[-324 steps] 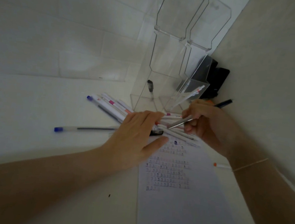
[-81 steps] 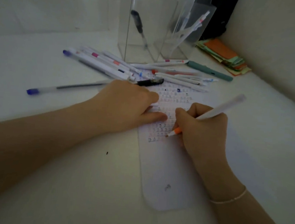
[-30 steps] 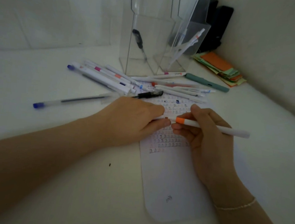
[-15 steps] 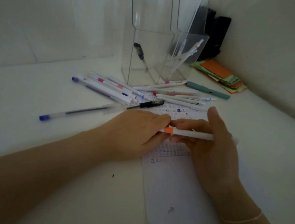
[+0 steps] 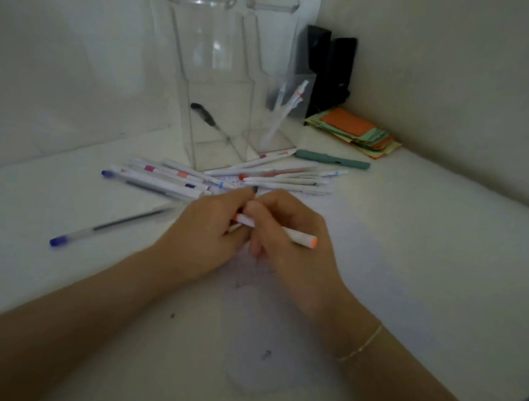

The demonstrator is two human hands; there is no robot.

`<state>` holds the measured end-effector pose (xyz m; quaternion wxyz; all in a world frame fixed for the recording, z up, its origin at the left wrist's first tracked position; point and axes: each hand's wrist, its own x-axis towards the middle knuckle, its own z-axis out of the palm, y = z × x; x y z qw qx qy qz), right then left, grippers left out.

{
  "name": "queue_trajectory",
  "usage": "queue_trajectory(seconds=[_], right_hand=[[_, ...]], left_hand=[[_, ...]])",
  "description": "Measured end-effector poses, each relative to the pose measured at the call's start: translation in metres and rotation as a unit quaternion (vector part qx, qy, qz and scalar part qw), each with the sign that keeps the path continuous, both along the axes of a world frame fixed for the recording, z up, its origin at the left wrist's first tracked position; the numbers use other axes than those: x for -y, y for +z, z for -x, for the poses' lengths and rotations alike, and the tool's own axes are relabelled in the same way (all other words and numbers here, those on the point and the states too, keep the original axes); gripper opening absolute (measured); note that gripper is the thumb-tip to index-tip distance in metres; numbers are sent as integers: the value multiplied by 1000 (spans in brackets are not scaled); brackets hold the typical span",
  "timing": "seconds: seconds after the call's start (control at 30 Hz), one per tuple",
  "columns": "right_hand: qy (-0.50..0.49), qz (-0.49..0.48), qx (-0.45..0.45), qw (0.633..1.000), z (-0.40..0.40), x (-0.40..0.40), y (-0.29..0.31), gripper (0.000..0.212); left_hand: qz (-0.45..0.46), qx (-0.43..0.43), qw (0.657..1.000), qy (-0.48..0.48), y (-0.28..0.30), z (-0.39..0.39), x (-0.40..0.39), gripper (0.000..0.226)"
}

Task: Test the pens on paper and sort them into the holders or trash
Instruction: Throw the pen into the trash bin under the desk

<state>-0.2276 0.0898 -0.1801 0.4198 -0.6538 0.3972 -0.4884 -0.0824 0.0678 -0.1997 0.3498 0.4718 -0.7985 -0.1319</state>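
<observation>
Slim white plastic pen with orange end (image 5: 286,232) held over white paper sheet (image 5: 266,320) on matte white bench (image 5: 411,243). Right hand (image 5: 288,243) fingers curled round barrel; left hand (image 5: 210,231) fingers pinch its near tip. Two clear acrylic holders (image 5: 220,108) behind, loose white pens (image 5: 227,175) before them.

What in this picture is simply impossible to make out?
All in the head view:
- Test marks on the paper: motion blur smears them, and the left hand and right hand cover the upper part.
- Writing tip of the orange pen: hidden between the fingers.
- Tops of the clear holders: cut off by the upper edge.
- Any trash bin: out of frame.
</observation>
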Motion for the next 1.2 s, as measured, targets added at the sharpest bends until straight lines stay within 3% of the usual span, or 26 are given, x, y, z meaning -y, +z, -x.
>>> queue_trajectory(seconds=[0.17,0.23,0.3,0.37,0.43,0.53,0.6,0.67,0.8,0.97,1.1,1.2], right_hand=[[19,21,-45,999,73,-9,46,6],[-25,38,-52,998,121,-23,61,8],[-131,56,-24,989,174,-39,67,9],[-299,97,-20,949,231,-56,59,12],[-458,127,-48,878,283,-77,39,11],[-577,56,-131,804,346,-112,-19,13],[-559,-102,-216,794,375,-131,-65,17],[-483,-269,-291,781,390,-144,-113,17],[-376,-423,-289,772,394,-157,-195,17],[-324,-493,-285,756,395,-156,-239,27],[-375,-458,-331,735,398,-145,-215,17],[-351,-465,-378,720,405,-131,-187,20]], left_hand=[[15,-19,1000,-14,23,62,2,21],[29,12,999,-21,29,107,1,25],[14,30,999,-18,28,155,1,19],[-1,37,998,-46,23,203,-1,10],[7,45,994,-103,15,247,-4,9],[13,89,982,-168,6,302,-11,23],[19,118,975,-188,-1,328,-14,34],[29,136,971,-195,-9,345,-13,30],[31,143,973,-180,-17,353,-9,26],[43,137,974,-177,-19,350,-10,27],[49,136,974,-174,-18,351,-12,27],[45,133,975,-172,-18,350,-12,27]])
